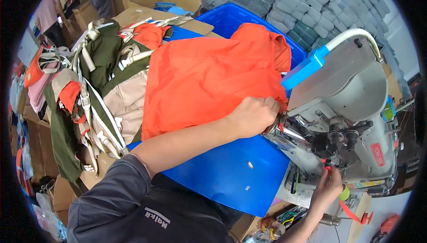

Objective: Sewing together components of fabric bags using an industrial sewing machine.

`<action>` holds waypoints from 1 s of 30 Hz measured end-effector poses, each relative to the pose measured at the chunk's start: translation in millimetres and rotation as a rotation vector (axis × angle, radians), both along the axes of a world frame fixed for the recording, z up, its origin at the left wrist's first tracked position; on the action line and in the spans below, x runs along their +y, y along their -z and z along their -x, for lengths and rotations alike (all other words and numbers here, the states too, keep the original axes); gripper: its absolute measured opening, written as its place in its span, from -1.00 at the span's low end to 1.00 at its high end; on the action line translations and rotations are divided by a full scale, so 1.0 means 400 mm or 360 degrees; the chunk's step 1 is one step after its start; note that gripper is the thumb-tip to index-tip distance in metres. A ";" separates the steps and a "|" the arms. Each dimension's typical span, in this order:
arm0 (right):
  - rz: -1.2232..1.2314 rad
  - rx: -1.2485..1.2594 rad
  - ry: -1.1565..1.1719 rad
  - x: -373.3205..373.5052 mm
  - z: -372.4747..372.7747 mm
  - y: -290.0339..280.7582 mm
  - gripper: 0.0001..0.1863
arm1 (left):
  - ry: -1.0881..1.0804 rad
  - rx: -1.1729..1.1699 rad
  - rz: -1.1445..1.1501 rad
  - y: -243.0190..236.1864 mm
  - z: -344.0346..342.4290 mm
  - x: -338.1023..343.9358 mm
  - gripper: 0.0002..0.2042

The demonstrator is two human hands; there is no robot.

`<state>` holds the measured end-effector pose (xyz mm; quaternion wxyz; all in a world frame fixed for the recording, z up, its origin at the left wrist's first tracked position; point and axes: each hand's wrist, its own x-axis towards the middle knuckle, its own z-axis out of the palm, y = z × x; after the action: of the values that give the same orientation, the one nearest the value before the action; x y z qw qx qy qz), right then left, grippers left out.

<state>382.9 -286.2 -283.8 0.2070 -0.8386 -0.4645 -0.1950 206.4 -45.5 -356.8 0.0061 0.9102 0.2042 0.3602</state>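
One orange cloth (pixel 209 78) lies against the left fingers (pixel 272 105), seemingly touching.

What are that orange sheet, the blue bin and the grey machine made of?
Orange sheet: likely thin synthetic cloth, slightly sheeny, judging by its soft creases.
Blue bin: probably plastic, smooth and glossy, with evenly coloured walls.
Grey machine: perhaps painted metal, its even satin coat hiding what's beneath.
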 end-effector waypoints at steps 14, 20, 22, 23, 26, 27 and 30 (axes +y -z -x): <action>-0.0113 0.0205 0.0094 -0.018 0.010 0.017 -0.76 | -0.0011 0.0031 0.0275 0.028 0.034 0.001 -0.64; -0.0573 0.0288 -0.0264 -0.044 0.183 0.099 -0.63 | -0.0284 0.0385 0.0268 0.105 0.318 -0.077 -0.22; 0.0018 0.0659 -0.0636 -0.010 0.262 0.126 -0.63 | -0.0553 0.0626 0.0007 0.107 0.379 -0.103 -0.19; 0.0155 0.1041 -0.0712 0.019 0.302 0.142 -0.54 | -0.0614 0.0567 -0.0047 0.103 0.397 -0.112 -0.28; 0.0363 0.1561 -0.0916 0.130 0.370 0.207 -0.38 | -0.0755 0.0892 0.0255 0.220 0.444 -0.064 -0.46; 0.0437 0.1715 -0.0972 0.151 0.388 0.228 -0.31 | -0.0720 0.0883 0.0156 0.222 0.456 -0.034 -0.67; 0.0481 0.1818 -0.1045 0.211 0.442 0.261 -0.22 | -0.0699 0.0605 0.0762 0.075 0.462 0.009 -0.75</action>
<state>206.0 -202.0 -388.0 0.3491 -0.6452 -0.5350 0.4191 21.6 -42.0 -386.6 0.1031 0.8681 0.4705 0.1197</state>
